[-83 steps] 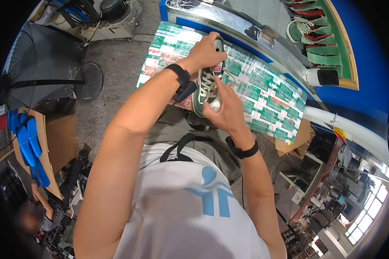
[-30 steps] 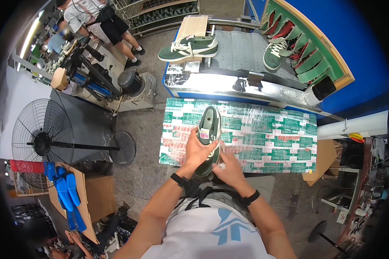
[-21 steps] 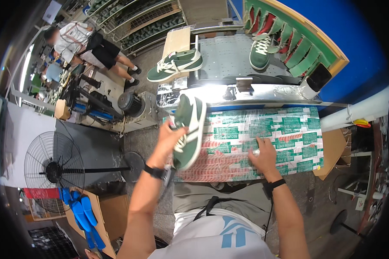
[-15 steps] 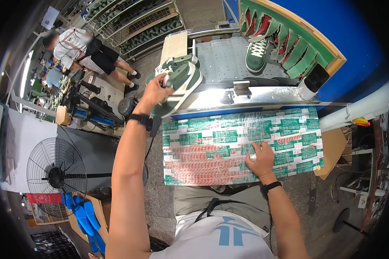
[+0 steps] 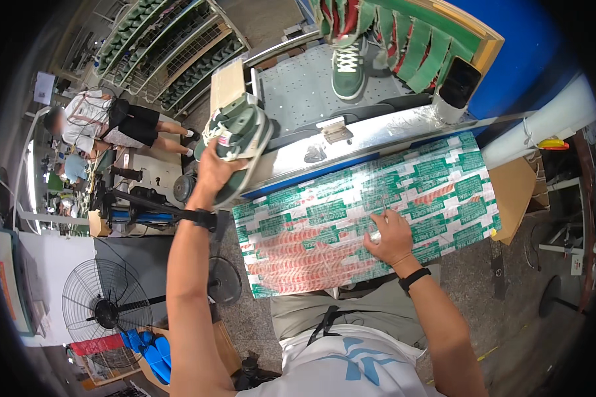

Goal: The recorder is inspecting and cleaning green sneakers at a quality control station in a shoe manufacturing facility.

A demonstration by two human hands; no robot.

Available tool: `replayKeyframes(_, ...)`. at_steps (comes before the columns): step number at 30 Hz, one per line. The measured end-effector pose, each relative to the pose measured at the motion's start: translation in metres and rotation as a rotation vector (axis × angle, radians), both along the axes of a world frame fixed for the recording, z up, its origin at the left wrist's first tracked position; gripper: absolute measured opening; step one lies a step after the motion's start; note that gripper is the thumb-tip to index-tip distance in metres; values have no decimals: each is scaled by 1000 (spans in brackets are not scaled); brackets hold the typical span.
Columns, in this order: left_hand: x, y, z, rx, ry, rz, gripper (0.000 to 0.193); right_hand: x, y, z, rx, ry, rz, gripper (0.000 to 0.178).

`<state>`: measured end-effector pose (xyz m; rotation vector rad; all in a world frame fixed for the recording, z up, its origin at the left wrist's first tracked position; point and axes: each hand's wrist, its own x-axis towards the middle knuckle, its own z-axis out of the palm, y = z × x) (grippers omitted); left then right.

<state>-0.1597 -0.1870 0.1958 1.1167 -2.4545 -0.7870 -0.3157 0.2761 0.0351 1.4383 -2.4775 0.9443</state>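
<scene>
My left hand [image 5: 213, 173] is closed on a green shoe [image 5: 235, 126] with a white sole edge and pale laces, at the left end of a grey machine bed. Some of the shoe is hidden behind my fingers. My right hand [image 5: 392, 238] rests over a board [image 5: 298, 264] covered in green, white and red tape. Its fingers are curled, and something thin shows at the fingertips, too small to name. Farther back, another green shoe [image 5: 348, 69] with white laces stands upright on the perforated grey bed [image 5: 291, 92].
Green flaps hang from a wooden-framed opening [image 5: 424, 49] at the back. A metal ledge [image 5: 291, 162] runs behind the board. To the left are a black fan [image 5: 106, 311], a shoe rack [image 5: 172, 53] and another person [image 5: 89, 119]. A white roll [image 5: 543, 126] lies at the right.
The whole view has tilted, and the machine and rack have shifted left in it. My left hand still grips the green shoe. My right hand stays curled over the taped board.
</scene>
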Motion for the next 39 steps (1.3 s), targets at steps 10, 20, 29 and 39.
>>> replayKeyframes(10, 21, -68, -3, -259, -179, -116, 102, -1, -1, -1, 32, -21, -16, 44)
replayKeyframes(20, -67, 63, 8, -703, 80, -297, 93, -3, 1, 1, 10, -24, -9, 44)
replayKeyframes(29, -350, 31, -45, 420, -11, -300, 83, -7, 2, -2, 78, -61, 16, 44)
replayKeyframes(39, -390, -5, -103, 527, 216, -355, 51, -7, 1, -2, 75, -13, -36, 43)
